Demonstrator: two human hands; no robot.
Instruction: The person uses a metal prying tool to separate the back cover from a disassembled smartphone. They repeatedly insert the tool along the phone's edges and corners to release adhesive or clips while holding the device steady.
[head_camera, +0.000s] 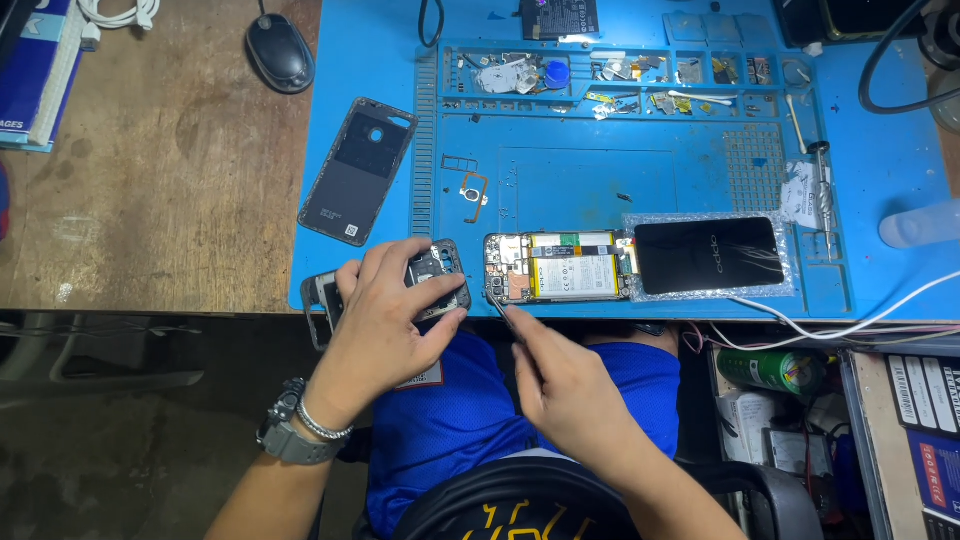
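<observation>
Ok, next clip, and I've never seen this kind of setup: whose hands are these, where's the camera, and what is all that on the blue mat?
There is one picture, from a camera on the person's head, looking down over their lap at a bench. Both bare hands are theirs. The left hand, with a watch and bracelet on the wrist, holds a dark phone frame part at the mat's near edge. The right hand has a thin metal tool in its grip, tip at the corner of an opened phone with its battery showing. On the blue work mat also lie a dark back cover, a black screen panel on bubble wrap, and trays of small parts. A computer mouse sits on the wooden table.
</observation>
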